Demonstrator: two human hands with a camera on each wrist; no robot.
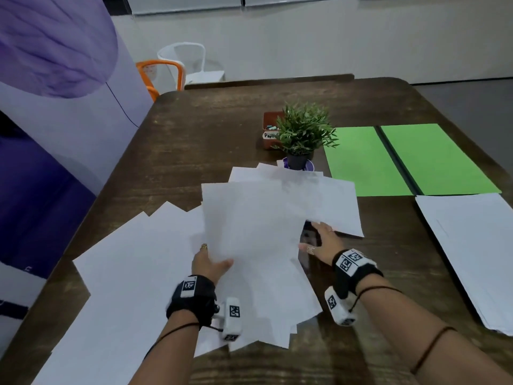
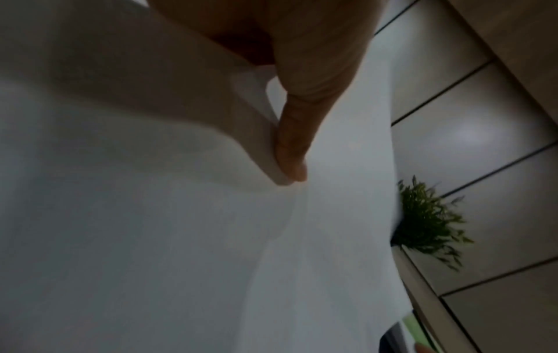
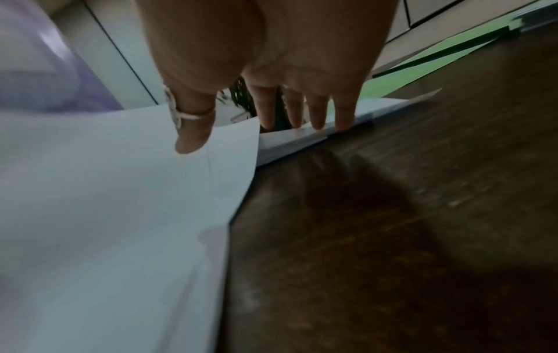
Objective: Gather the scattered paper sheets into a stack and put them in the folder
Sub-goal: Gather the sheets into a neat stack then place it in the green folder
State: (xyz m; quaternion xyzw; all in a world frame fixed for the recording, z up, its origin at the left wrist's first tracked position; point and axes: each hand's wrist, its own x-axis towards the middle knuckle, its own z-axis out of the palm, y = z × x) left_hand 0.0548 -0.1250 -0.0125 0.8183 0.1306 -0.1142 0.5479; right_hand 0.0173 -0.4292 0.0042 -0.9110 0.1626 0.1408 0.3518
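White paper sheets (image 1: pixel 125 259) lie scattered and overlapping over the near left and middle of the dark wooden table (image 1: pixel 208 134). My left hand (image 1: pixel 212 261) pinches the near edge of one sheet (image 1: pixel 249 218) and holds it tilted up off the pile; in the left wrist view the thumb (image 2: pixel 290 148) presses on that sheet (image 2: pixel 151 238). My right hand (image 1: pixel 319 237) is spread flat, its fingertips (image 3: pixel 317 119) resting on the edge of the sheets (image 1: pixel 336 207) behind it. The open green folder (image 1: pixel 402 159) lies flat at the far right.
A potted plant (image 1: pixel 302 134) and a small red box (image 1: pixel 270 129) stand just beyond the sheets, left of the folder. A separate neat pile of paper (image 1: pixel 472 251) lies at the table's right edge. Orange and white chairs (image 1: pixel 177 68) stand past the far edge.
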